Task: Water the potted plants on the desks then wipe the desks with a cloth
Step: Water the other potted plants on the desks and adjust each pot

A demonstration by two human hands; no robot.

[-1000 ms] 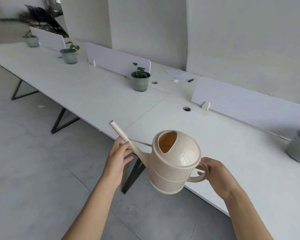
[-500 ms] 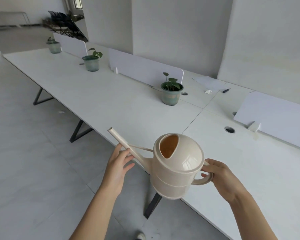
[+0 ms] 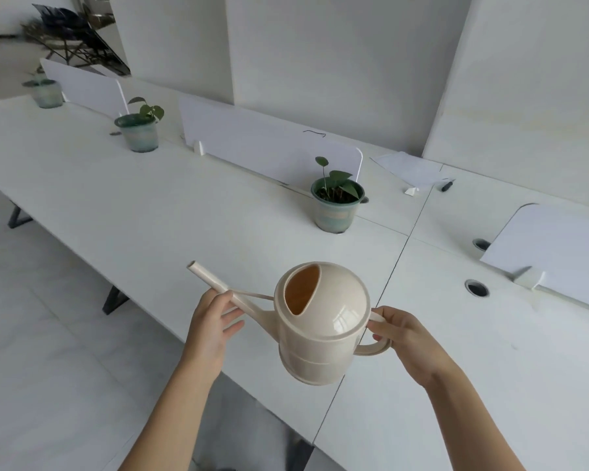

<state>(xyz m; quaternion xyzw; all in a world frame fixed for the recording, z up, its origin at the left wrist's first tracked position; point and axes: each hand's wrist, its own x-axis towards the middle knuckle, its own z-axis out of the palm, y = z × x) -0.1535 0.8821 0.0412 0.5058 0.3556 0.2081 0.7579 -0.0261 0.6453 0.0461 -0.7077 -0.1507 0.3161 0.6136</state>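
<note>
With the right hand (image 3: 405, 341) gripping its handle and the left hand (image 3: 211, 324) holding its spout, the cream plastic watering can (image 3: 323, 334) has neared the green potted plant (image 3: 335, 212) ahead, probably for pouring.

Bright, even daylight (far corner blurred); wide-angle bending at edges.

I am holding a cream watering can (image 3: 320, 331) upright over the white table's (image 3: 150, 212) near edge, right grip (image 3: 405, 341) on its handle, left grip (image 3: 211, 324) on its raised spout. A near potted plant (image 3: 337, 207), middle potted plant (image 3: 140, 132) and far potted plant (image 3: 45, 93) are standing along the table's back.
</note>
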